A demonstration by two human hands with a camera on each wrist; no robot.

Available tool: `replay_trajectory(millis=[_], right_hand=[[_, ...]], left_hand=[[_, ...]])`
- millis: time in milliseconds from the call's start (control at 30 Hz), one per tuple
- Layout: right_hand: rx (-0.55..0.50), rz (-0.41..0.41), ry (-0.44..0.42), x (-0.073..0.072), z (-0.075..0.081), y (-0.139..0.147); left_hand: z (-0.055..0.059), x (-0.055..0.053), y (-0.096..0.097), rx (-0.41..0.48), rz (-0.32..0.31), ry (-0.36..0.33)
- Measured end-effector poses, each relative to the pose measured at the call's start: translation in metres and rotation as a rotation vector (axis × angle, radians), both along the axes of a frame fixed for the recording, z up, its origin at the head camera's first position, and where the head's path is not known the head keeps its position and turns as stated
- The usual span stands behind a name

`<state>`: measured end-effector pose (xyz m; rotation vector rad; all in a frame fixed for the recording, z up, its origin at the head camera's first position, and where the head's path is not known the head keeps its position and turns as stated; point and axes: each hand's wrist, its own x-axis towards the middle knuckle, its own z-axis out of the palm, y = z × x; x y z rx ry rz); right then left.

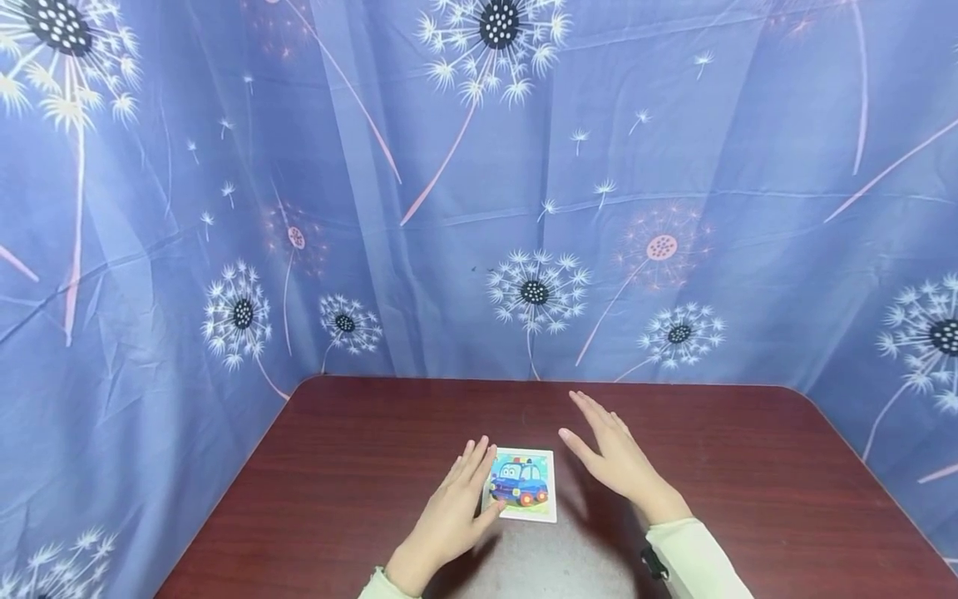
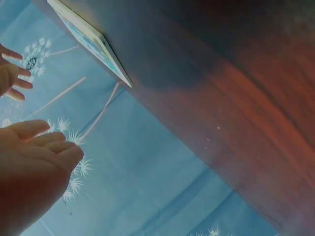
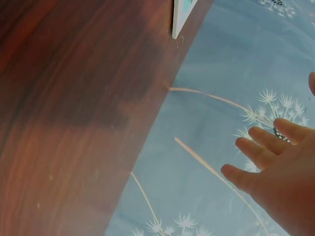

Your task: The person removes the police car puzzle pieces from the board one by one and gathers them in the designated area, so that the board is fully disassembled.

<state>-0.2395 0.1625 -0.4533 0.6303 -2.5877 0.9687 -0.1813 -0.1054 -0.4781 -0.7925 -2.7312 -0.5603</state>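
Observation:
On the table lies a square, white-edged picture board (image 1: 521, 487) showing a blue cartoon police car; its thin pale edge (image 2: 91, 39) shows in the left wrist view, and one corner (image 3: 181, 19) in the right wrist view. My left hand (image 1: 452, 507), fingers straight, hovers above the board's left side and covers a bit of it in the head view. To the right of the board my right hand (image 1: 617, 457) is held in the air with fingers extended and thumb apart. Neither hand holds anything, and both cast shadows on the table.
The dark red-brown wooden table (image 1: 359, 466) has rounded far corners. A blue curtain (image 1: 449, 274) with dandelion prints hangs behind it and along both sides. A small black object (image 1: 654, 563) sits by the right sleeve's cuff.

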Motion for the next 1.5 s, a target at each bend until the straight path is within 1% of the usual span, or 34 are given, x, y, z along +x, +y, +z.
replay_trajectory(millis=[200, 333, 500, 667, 833, 933, 1000, 1167, 1267, 1500], right_hand=[[-0.081, 0.03, -0.093, -0.003, -0.003, -0.007], [-0.127, 0.048, -0.144, -0.006, -0.007, -0.013], [-0.189, 0.09, -0.225, -0.009, -0.011, -0.022], [-0.255, 0.159, -0.28, -0.012, -0.016, -0.031], [-0.329, 0.268, -0.316, -0.015, -0.022, -0.042], [-0.32, 0.323, -0.336, -0.016, -0.026, -0.047], [-0.305, 0.345, -0.353, -0.018, -0.027, -0.05], [-0.265, 0.396, -0.364, -0.025, -0.032, -0.056], [-0.237, 0.406, -0.363, -0.03, -0.033, -0.059], [-0.165, 0.369, -0.375, -0.035, -0.034, -0.068]], left_hand=[[-0.003, 0.003, 0.0, -0.055, -0.034, -0.036], [-0.005, 0.005, 0.002, -0.076, -0.077, -0.062], [-0.008, 0.005, 0.007, -0.107, -0.138, -0.102], [-0.009, 0.004, 0.011, -0.151, -0.193, -0.146], [-0.012, 0.004, 0.013, -0.21, -0.247, -0.154], [-0.013, 0.005, 0.014, -0.232, -0.272, -0.159], [-0.013, 0.004, 0.014, -0.244, -0.28, -0.167], [-0.011, 0.003, 0.014, -0.267, -0.272, -0.211], [-0.011, 0.003, 0.014, -0.277, -0.259, -0.244], [-0.009, 0.005, 0.018, -0.29, -0.236, -0.277]])
